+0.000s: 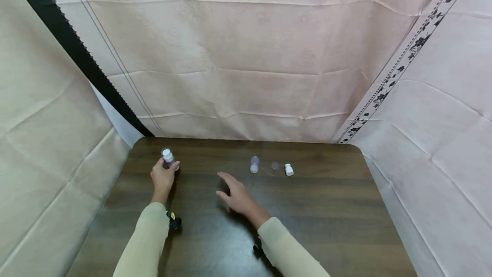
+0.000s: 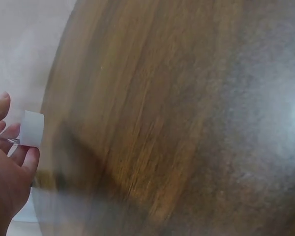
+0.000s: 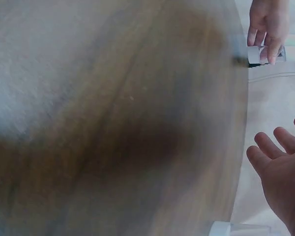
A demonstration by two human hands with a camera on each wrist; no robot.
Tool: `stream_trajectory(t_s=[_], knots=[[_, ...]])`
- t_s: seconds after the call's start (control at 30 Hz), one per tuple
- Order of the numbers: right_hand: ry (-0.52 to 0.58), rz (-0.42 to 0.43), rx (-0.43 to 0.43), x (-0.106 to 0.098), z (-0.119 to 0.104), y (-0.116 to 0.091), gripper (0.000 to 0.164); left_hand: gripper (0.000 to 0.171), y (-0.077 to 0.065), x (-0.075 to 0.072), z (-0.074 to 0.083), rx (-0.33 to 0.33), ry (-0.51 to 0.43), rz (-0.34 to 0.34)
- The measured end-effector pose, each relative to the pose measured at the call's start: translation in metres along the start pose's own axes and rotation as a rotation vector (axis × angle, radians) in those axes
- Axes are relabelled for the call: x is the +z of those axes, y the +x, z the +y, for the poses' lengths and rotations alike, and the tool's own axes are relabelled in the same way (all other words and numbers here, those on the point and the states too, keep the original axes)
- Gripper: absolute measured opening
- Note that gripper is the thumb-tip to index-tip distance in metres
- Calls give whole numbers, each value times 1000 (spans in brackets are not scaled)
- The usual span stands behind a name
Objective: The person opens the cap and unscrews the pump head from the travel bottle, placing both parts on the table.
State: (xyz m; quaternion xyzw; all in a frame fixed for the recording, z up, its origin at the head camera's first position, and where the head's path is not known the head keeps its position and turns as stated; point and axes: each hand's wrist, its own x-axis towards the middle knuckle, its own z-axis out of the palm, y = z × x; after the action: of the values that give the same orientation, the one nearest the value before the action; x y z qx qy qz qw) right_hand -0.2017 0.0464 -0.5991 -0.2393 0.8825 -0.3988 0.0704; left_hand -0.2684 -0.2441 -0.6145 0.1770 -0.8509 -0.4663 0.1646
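My left hand point(image 1: 163, 178) grips a small clear container with white ends point(image 1: 168, 155) near the table's far left corner. One white end point(image 2: 32, 129) sticks out beyond the fingers in the left wrist view, while the palm and fingers hide much of the clear body. My right hand point(image 1: 239, 198) holds nothing; its fingers are extended above the middle of the table, apart from everything there. Beyond it stands a small clear bottle with a white lower end point(image 1: 254, 164). To that bottle's right are a clear round piece point(image 1: 275, 166) and a small white bottle point(image 1: 289, 169).
The brown wooden table point(image 1: 326, 217) has rounded far corners. Creased pale cloth point(image 1: 246, 54) hangs behind its far edge, and more cloth lies along both sides. A dark device is strapped at each wrist.
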Motion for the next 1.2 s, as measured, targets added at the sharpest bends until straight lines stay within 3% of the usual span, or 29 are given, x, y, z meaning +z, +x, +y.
stream_trajectory(t_s=[0.4,0.73,0.9,1.2], knots=[[10,101,-35,-26,-3,4,65,30,-21,1,28,165,-9,31],[24,148,-75,-42,-10,6,70,33,-33,0,52,268,-102,2],[30,163,-75,-50,-12,4,71,36,-37,2,60,322,-103,-15],[46,184,-80,-64,-15,2,70,39,-47,4,77,496,-78,-16]])
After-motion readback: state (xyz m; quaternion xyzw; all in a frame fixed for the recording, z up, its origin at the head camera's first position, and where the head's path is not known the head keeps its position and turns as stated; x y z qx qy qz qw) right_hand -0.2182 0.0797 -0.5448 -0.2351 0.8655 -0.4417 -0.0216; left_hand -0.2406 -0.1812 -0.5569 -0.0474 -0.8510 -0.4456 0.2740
